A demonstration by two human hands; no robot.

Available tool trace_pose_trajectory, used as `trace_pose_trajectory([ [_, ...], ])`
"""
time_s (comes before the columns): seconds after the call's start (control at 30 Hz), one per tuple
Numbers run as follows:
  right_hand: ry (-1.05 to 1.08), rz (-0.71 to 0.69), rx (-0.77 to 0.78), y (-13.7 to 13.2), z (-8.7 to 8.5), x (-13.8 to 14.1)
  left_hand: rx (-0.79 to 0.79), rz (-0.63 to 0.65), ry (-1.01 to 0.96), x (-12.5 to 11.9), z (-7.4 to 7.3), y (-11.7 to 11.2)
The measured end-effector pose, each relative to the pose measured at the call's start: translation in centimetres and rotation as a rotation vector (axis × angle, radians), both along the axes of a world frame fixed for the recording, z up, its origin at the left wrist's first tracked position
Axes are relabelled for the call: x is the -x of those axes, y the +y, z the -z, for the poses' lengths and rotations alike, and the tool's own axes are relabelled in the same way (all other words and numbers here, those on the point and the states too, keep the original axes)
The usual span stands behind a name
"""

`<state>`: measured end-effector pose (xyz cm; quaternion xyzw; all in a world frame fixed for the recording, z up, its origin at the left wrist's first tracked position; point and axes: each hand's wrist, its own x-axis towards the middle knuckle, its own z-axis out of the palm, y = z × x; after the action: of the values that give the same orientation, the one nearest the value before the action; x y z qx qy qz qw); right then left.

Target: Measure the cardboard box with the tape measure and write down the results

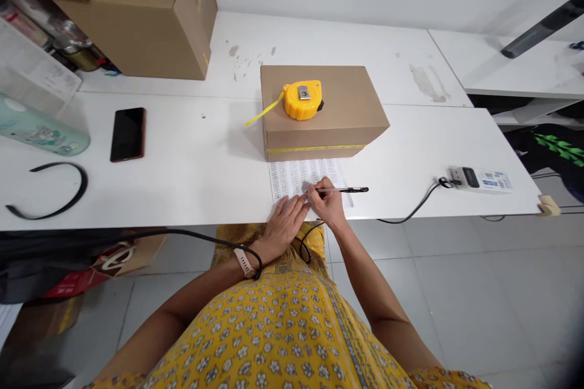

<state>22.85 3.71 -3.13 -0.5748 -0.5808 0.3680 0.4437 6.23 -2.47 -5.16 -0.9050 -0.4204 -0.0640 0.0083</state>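
Observation:
My right hand (326,199) is closed around a pen (351,189), its tip end over a printed sheet of paper (292,173) at the table's front edge. Flat on the lower part of that sheet lies my left hand (283,225), fingers stretched out beside the right one. A closed cardboard box (337,97) stands just beyond my hands, at the sheet's far edge. On top of the box rests a yellow tape measure (302,101) with a yellow strap trailing left.
To the left lie a phone (128,135), a black headband-like arc (82,185) and a mint bottle (50,130). Larger cardboard boxes (150,30) are stacked behind. A white power bank (483,179) with a black cable (413,213) lies right. A dark pole (542,24) rises at the far right.

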Motion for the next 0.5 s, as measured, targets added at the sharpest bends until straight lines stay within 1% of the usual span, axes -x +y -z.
trace_pose_trajectory([
  [0.17,-0.001,-0.013,0.004,-0.05,-0.2,-0.06,-0.005,-0.004,-0.001,-0.01,0.17,0.0],
  [0.37,0.016,0.026,-0.002,-0.03,-0.19,-0.06,-0.05,-0.006,-0.024,0.0,0.16,-0.03],
  [0.5,0.002,0.027,-0.007,-0.01,-0.18,-0.06,-0.063,-0.006,-0.026,-0.01,0.12,-0.03],
])
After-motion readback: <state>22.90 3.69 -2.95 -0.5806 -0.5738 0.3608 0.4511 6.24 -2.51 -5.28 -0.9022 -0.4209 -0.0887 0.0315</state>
